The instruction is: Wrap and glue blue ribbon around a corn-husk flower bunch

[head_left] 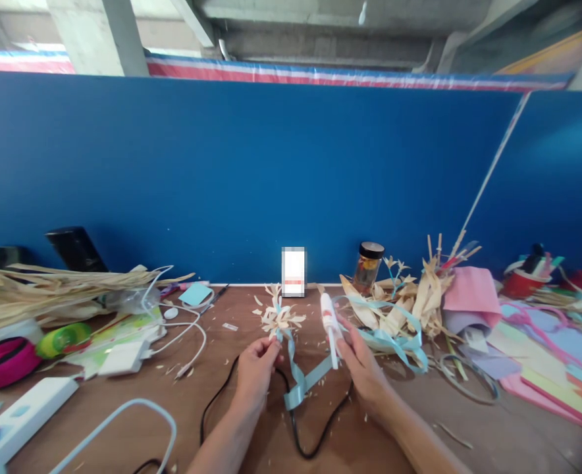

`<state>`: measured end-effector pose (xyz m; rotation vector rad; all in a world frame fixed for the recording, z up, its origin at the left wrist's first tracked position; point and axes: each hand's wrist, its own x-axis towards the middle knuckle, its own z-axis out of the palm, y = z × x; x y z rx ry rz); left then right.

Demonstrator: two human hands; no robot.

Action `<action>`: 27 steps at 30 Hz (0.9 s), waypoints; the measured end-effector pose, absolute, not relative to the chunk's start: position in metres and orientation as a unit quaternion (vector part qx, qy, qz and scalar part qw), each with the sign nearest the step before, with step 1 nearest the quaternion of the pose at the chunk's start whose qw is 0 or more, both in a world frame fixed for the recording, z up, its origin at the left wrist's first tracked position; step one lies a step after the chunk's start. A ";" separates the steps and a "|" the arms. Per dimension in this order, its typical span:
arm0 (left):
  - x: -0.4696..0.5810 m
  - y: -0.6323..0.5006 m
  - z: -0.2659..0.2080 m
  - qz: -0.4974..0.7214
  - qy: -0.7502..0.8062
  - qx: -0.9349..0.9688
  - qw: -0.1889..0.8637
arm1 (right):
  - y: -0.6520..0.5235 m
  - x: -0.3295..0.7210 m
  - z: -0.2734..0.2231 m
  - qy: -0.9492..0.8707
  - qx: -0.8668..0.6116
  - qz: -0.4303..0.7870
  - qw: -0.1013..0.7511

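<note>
My left hand (260, 363) is closed in a pinch at the base of a flower (284, 318) made of pale dried-husk petals. Light blue ribbon (297, 392) hangs from the flower's base in a loop and runs across towards my right hand (357, 355). That hand is wrapped round a white glue gun (328, 317) with red marks, its body tilted upright. A black cord (315, 454) trails below it on the table. The flower and the glue gun are apart. My fingers hide the flower's stem and the gun's grip.
Dried husks (432, 296), a jar (369, 266) and more blue ribbon (409, 342) lie to the right, beside coloured paper (542, 355). At left are white cables (205, 336), a power strip (34, 418) and a pink pouch (4, 362). A blue partition (271, 164) stands behind the table.
</note>
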<state>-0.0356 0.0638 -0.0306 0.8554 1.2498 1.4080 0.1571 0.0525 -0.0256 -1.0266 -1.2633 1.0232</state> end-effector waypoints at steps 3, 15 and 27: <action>-0.036 0.064 -0.031 0.593 0.517 0.346 0.511 | 0.054 0.158 -0.028 -0.577 -0.493 0.366 0.538; -0.036 0.066 -0.034 0.593 0.526 0.332 0.511 | 0.067 0.166 -0.033 -0.558 -0.630 0.142 0.521; -0.035 0.064 -0.031 0.594 0.521 0.343 0.507 | 0.059 0.161 -0.031 -0.682 -0.541 -0.053 0.489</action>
